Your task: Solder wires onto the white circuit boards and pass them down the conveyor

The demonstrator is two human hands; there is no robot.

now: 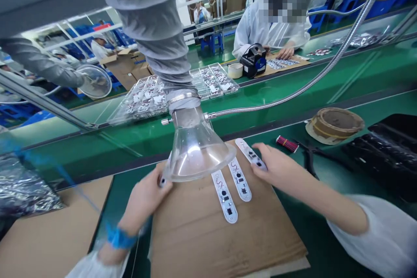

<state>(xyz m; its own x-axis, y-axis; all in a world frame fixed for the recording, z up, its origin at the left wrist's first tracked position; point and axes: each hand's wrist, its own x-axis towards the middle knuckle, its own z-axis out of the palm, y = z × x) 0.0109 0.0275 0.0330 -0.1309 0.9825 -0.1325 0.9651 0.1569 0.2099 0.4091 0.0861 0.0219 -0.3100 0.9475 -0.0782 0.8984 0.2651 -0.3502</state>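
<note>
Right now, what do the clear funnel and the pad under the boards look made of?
The funnel looks like glossy clear plastic, possibly glass: it's see-through, with bright glare. The pad looks like cardboard, going by its dull, fibrous brown surface.

The white circuit boards [224, 197] look smooth and glossy — the funnel [195, 152] above is clear, shiny plastic — and the cardboard sheet [195, 234] under them is rough, dull paper.
</note>
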